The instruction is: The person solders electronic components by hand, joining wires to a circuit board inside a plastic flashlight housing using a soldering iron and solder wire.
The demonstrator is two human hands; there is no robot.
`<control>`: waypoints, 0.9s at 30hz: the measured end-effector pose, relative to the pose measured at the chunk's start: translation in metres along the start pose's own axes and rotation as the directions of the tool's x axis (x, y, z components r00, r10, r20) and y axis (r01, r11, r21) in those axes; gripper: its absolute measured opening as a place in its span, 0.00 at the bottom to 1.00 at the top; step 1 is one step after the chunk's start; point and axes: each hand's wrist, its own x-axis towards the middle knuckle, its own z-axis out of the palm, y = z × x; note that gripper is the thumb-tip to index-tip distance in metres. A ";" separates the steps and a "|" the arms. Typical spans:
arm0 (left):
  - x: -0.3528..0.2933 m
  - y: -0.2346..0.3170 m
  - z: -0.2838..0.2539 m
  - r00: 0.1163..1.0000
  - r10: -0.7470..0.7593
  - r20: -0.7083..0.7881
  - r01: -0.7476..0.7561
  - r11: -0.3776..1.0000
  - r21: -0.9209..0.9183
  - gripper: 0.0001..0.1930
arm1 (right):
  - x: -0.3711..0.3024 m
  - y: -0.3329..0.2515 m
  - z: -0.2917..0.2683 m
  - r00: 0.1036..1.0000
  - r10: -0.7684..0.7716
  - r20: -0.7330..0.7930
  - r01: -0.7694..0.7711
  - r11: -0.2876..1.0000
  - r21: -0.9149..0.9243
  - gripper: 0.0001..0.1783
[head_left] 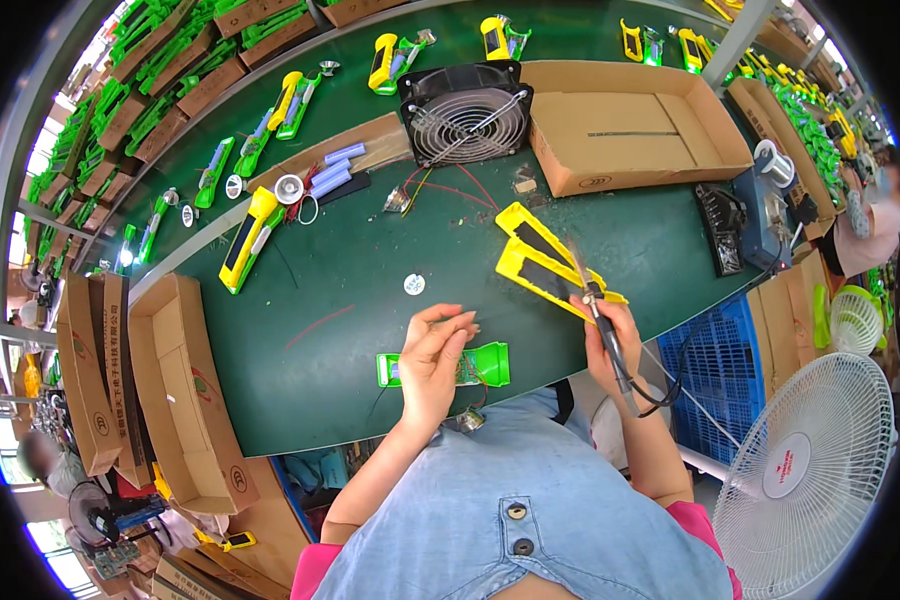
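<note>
My left hand (pixel 432 362) is raised over a green plastic housing (pixel 492 362) near the table's front edge, its thumb and fingertips pinched together. Whatever the pinch may hold is too small to make out. A circuit board with thin wires shows inside the housing, partly hidden by that hand. At the housing's near side, against my apron, is a small silver lamp head (pixel 469 420). My right hand (pixel 613 345) grips a soldering iron (pixel 611 345), its tip pointing up and away. Two yellow covers (pixel 530 276) with dark panels lie overlapping just beyond, partly behind the iron.
A black fan (pixel 467 115) and an open cardboard box (pixel 635 130) stand at the back. Blue cells (pixel 330 178) and a yellow-green lamp (pixel 250 238) lie left. A soldering station (pixel 763 220) with solder spool (pixel 773 163) sits right. A white fan (pixel 810 470) stands beside me.
</note>
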 end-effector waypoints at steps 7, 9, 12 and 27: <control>-0.002 0.006 -0.014 0.989 -0.040 -0.144 0.046 0.998 0.039 0.04 | 0.002 -0.004 0.028 0.877 -0.096 0.470 0.047 0.992 0.114 0.21; 0.002 0.010 -0.026 0.966 0.257 0.009 -0.223 0.819 0.529 0.03 | -0.001 -0.007 0.028 0.845 -0.100 0.525 0.011 0.986 0.169 0.21; 0.014 0.007 -0.038 0.964 0.257 0.068 -0.241 0.739 0.629 0.03 | -0.009 -0.008 0.029 0.840 -0.140 0.525 0.018 0.973 0.231 0.20; 0.033 0.000 -0.051 0.881 -0.154 0.447 -0.287 0.576 0.765 0.01 | -0.013 -0.041 0.054 0.666 0.699 0.262 -0.659 0.386 0.646 0.11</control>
